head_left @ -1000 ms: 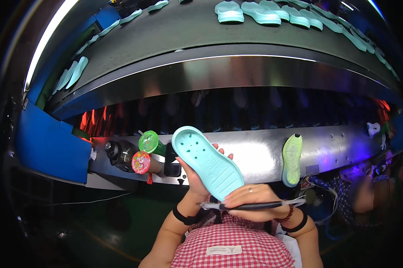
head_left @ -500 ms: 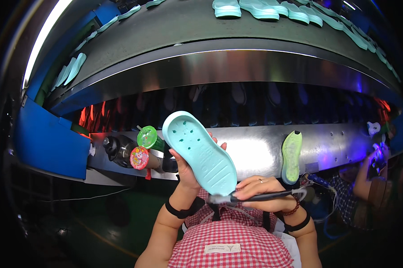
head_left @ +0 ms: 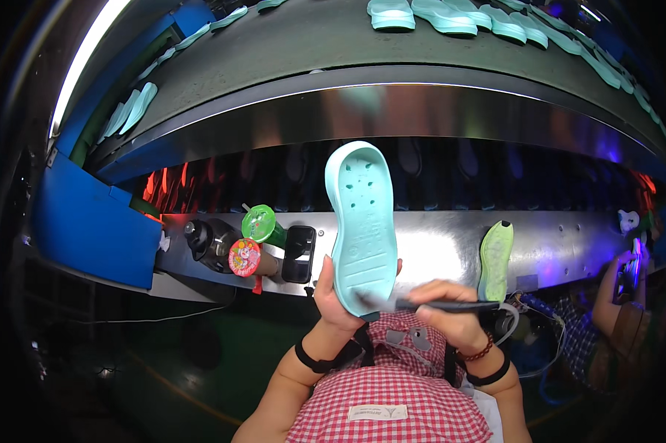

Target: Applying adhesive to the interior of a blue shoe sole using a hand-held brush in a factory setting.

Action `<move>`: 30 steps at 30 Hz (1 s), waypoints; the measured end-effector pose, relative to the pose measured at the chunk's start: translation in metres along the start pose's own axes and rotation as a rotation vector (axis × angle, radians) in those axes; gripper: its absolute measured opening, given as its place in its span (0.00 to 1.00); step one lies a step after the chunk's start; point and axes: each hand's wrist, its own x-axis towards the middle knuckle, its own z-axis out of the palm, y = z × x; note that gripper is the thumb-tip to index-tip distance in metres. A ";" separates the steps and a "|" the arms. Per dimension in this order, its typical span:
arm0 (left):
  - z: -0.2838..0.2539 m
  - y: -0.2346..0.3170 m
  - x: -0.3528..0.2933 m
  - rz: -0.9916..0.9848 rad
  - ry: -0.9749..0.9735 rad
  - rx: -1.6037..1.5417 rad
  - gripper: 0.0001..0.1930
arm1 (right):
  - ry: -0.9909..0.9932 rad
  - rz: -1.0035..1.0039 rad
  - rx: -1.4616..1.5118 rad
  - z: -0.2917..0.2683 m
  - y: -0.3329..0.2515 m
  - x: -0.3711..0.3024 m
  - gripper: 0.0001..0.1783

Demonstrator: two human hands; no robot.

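A light turquoise shoe sole (head_left: pixel 365 221) stands nearly upright over the bench, its hollow inner side facing me. My left hand (head_left: pixel 336 299) grips it at the heel end, thumb along the left edge and a fingertip showing at the right edge. My right hand (head_left: pixel 451 314) is closed around a black-handled brush (head_left: pixel 458 305) with a pale tube at its rear end. The blurred brush tip lies over the inside of the heel; whether it touches cannot be made out. A yellow-green sole-shaped piece (head_left: pixel 496 255) lies on the bench to the right.
On the metal bench (head_left: pixel 440 236) at left stand a dark bottle (head_left: pixel 209 247), a green-lidded cup (head_left: pixel 263 224), a pink-lidded cup (head_left: pixel 246 258) and a black phone (head_left: pixel 299 254). Beyond, a dark conveyor belt (head_left: pixel 274 55) carries several turquoise soles (head_left: pixel 444 16). Another person's arm (head_left: pixel 613 295) is at far right.
The sole has turned more upright and moved right and away from me. The brush tip has shifted from the heel's lower edge to over its inner face. The phone is now uncovered.
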 end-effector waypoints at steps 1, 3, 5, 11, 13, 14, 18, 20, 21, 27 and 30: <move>-0.003 0.000 0.002 -0.002 -0.008 -0.015 0.35 | 0.112 -0.046 -0.109 0.002 0.001 0.005 0.11; -0.005 0.001 0.004 -0.019 -0.030 -0.033 0.34 | -0.074 -0.122 -0.253 0.001 -0.003 0.008 0.11; -0.005 0.002 0.005 -0.033 -0.025 -0.074 0.34 | -0.225 -0.074 -0.273 0.002 -0.007 0.011 0.12; -0.006 0.008 0.007 -0.100 0.002 0.146 0.37 | -0.239 -0.119 -0.356 -0.013 -0.020 0.024 0.12; -0.009 0.011 0.009 -0.108 -0.010 0.195 0.37 | -0.254 -0.120 -0.357 -0.013 -0.022 0.025 0.12; -0.010 0.013 0.009 -0.114 -0.024 0.206 0.37 | -0.167 -0.165 -0.327 -0.012 -0.023 0.024 0.12; -0.011 0.024 0.015 -0.289 -0.037 0.022 0.35 | -0.420 -0.146 -0.403 -0.002 -0.027 0.017 0.09; -0.011 0.030 0.017 -0.412 -0.020 -0.004 0.31 | -0.544 -0.199 -0.367 -0.003 -0.030 0.017 0.10; -0.010 0.033 0.018 -0.473 0.042 0.152 0.30 | -0.459 -0.199 -0.390 -0.006 -0.031 0.019 0.10; -0.008 0.035 0.015 -0.724 0.089 0.529 0.24 | -0.742 -0.158 -0.766 -0.027 -0.036 0.025 0.16; -0.007 0.036 0.014 -0.785 0.119 0.495 0.23 | -0.588 -0.172 -0.651 -0.029 -0.041 0.024 0.16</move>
